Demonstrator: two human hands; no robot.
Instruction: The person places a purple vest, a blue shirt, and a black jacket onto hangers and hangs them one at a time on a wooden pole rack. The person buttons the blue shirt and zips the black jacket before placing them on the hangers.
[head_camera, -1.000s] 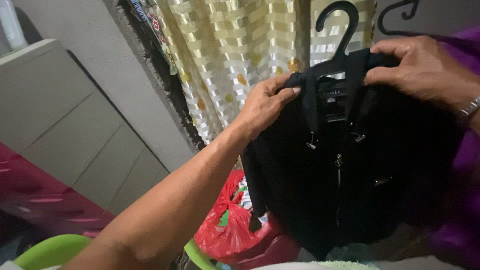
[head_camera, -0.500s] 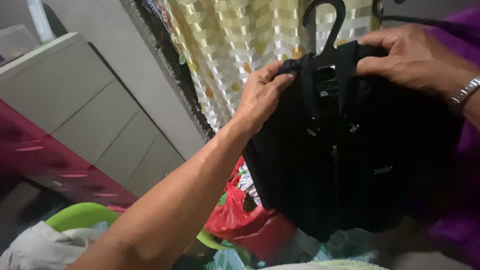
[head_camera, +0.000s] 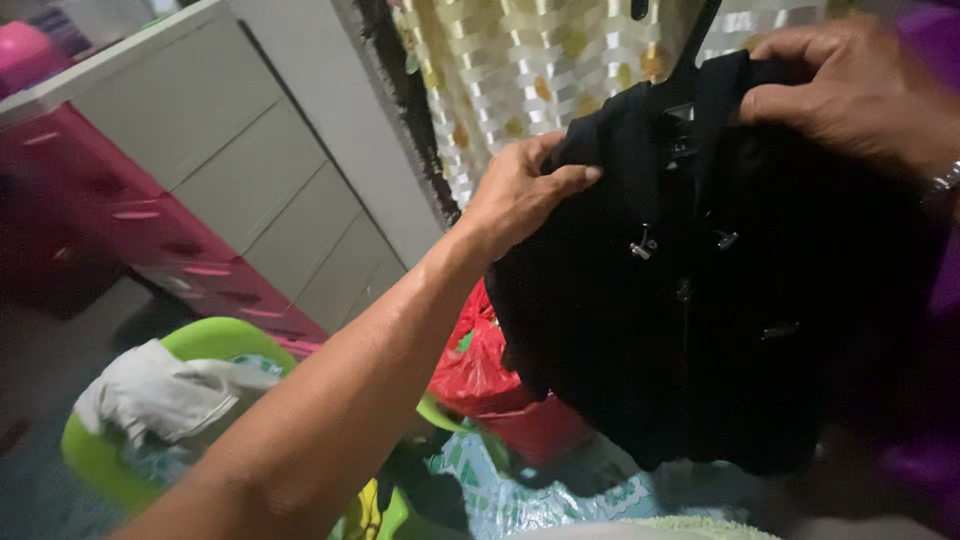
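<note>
A black jacket (head_camera: 720, 330) with a zip and metal clips hangs on a black plastic hanger (head_camera: 690, 50), whose hook runs off the top edge. My left hand (head_camera: 525, 190) grips the jacket's left shoulder, fingers curled over the cloth. At the upper right, my right hand (head_camera: 860, 90) holds the jacket's right shoulder by the collar; a metal watch band (head_camera: 945, 180) shows at that wrist. The jacket is held up in front of a yellow and white checked curtain (head_camera: 540, 80).
A white drawer unit (head_camera: 240, 170) and a pink drawer unit (head_camera: 120, 230) stand at the left. Below are a green basin (head_camera: 90, 455) with white cloth (head_camera: 160, 395), a red plastic bag (head_camera: 475, 360), a red bucket (head_camera: 535, 430) and patterned fabric (head_camera: 530, 490).
The view has tilted down and right, so the hanger hook is now cut off at the top and more of the green basin shows. Both hands keep their hold on the jacket's shoulders.
</note>
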